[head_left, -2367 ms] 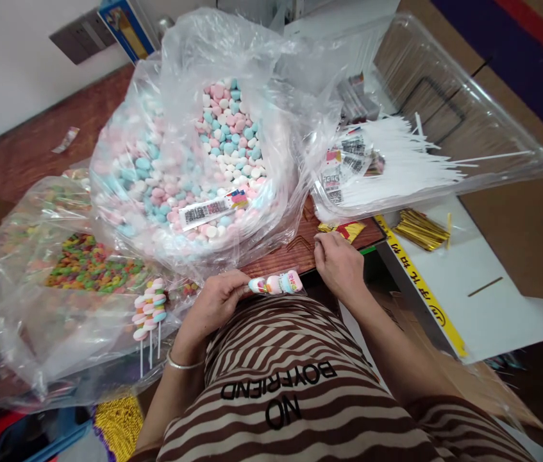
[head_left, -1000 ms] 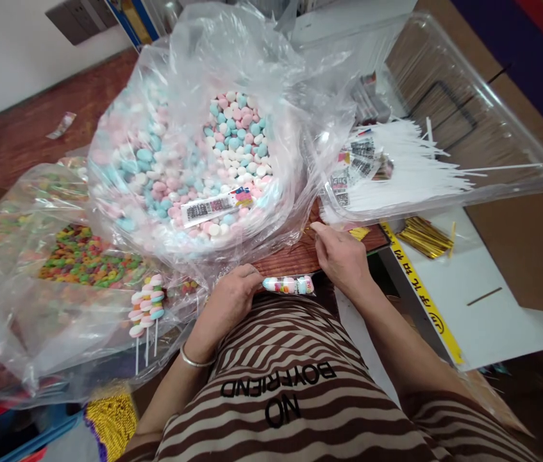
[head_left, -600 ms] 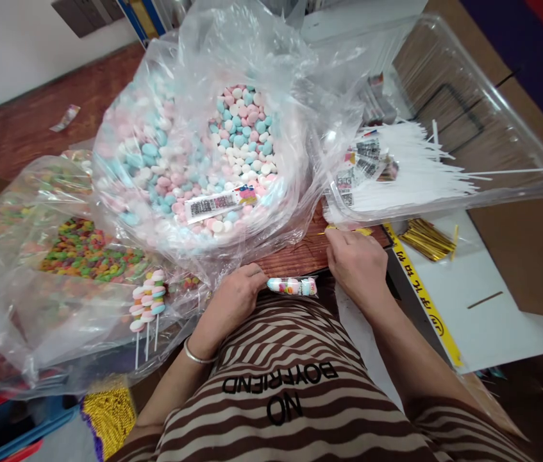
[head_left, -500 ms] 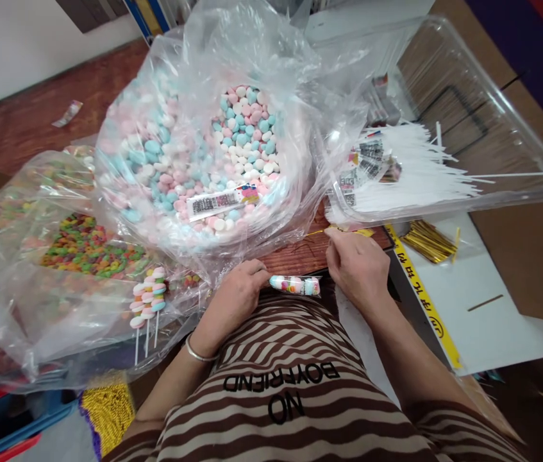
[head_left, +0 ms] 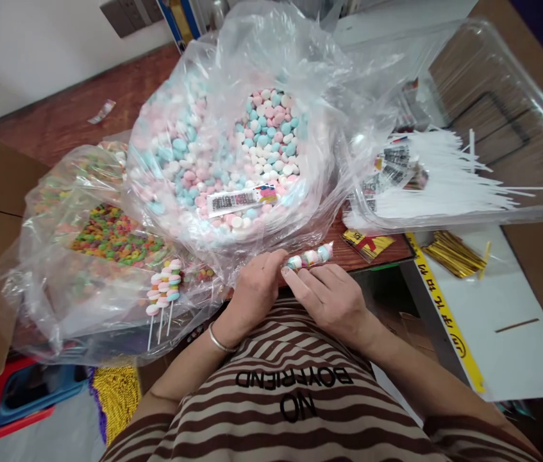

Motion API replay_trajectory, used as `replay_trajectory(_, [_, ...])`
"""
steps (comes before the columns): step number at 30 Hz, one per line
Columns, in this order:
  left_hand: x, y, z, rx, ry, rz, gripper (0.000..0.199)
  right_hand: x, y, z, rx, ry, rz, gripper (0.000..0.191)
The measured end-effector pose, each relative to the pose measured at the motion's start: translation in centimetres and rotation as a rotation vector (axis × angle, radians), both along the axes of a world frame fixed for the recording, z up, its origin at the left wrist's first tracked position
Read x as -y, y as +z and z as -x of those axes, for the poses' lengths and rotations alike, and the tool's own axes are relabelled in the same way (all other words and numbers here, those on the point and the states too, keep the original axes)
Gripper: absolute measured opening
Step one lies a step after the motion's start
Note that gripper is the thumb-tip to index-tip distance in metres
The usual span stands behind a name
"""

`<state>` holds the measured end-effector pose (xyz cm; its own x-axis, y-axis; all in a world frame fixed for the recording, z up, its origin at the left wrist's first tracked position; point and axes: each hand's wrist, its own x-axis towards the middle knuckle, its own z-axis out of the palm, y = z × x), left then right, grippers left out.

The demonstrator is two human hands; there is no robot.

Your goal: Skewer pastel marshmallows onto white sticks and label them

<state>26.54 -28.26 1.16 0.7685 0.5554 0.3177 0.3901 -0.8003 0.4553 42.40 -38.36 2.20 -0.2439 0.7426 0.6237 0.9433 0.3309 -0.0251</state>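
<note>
A short marshmallow candy stick in a clear wrapper [head_left: 310, 256] lies slantwise above both hands. My left hand [head_left: 259, 279] is closed on its near left end, fingers bunched. Right beside it, my right hand [head_left: 326, 292] pinches with thumb and forefinger at that same end, its other fingers curled below the candy. The thin gold twist tie that it held a moment ago is hidden by the fingers. Left of my hands, several unwrapped candy sticks [head_left: 163, 290] with white sticks rest on a clear bag.
A big clear bag of pastel candies [head_left: 266, 138] with a printed label stands ahead. Left is a bag of coloured ring candies [head_left: 112, 234]. On the right are a clear tray [head_left: 473, 224] of white sticks, a gold tie bundle [head_left: 456, 253] and a gold packet [head_left: 367, 244].
My right hand has come left and down from the table edge with the twist tie to meet my left hand. The wrapped candy has been raised and tilted up. The view has shifted left.
</note>
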Motion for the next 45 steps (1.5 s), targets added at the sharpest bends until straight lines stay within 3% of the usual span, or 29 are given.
replay_trajectory(5, [-0.3, 0.3, -0.2, 0.154, 0.102, 0.115, 0.019, -0.4, -1.6, 1.0, -0.133, -0.048, -0.034, 0.045])
replay_trajectory(10, [-0.5, 0.8, -0.3, 0.268, 0.224, 0.370, 0.013, -1.1, -3.1, 1.8, -0.250, -0.129, -0.050, 0.046])
replay_trajectory(13, [-0.5, 0.7, -0.6, 0.419, 0.286, 0.764, 0.008, -1.6, -3.5, 2.5, -0.465, -0.204, -0.061, 0.035])
replay_trajectory(17, [-0.3, 0.2, -1.6, 0.715, 0.258, 1.515, 0.032, -2.6, -3.5, 3.1, -1.083, -0.249, 0.085, 0.015])
replay_trajectory(19, [-0.3, 0.0, -2.0, 0.780, 0.242, 1.699, 0.037, -3.2, -3.4, 2.9, -1.340, -0.193, 0.176, 0.014])
replay_trajectory(21, [-0.3, -0.1, -2.2, 0.804, 0.253, 1.752, 0.038, -3.6, -3.1, 2.6, -1.454, -0.115, 0.256, 0.014])
replay_trajectory(24, [-0.6, 0.0, -2.2, 0.834, 0.297, 1.719, 0.039, -3.7, -2.6, 2.1, -1.408, -0.064, 0.345, 0.011])
replay_trajectory(29, [-0.5, -0.2, -2.3, 0.841, 0.328, 1.608, 0.038, -3.1, -1.4, 2.2, -1.220, -0.112, 0.392, 0.020])
replay_trajectory(36, [0.1, -1.4, -2.0, 0.733, 0.293, 1.314, 0.028, -3.8, -1.7, 1.4, -1.484, -0.064, 0.558, 0.025])
replay_trajectory(38, [-0.1, -1.3, -1.6, 0.593, 0.266, 1.144, 0.024, -4.0, -2.0, 1.2, -1.441, -0.093, 0.541, 0.023])
replay_trajectory(43, [-0.5, -0.8, -0.7, 0.224, 0.215, 0.352, 0.022, -3.9, -1.9, 0.9, -1.197, -0.188, 0.477, 0.017])
replay_trajectory(45, [-0.5, -0.7, -0.6, 0.197, 0.207, 0.244, 0.026, -3.9, -2.0, 1.0, -1.202, -0.172, 0.469, 0.017])
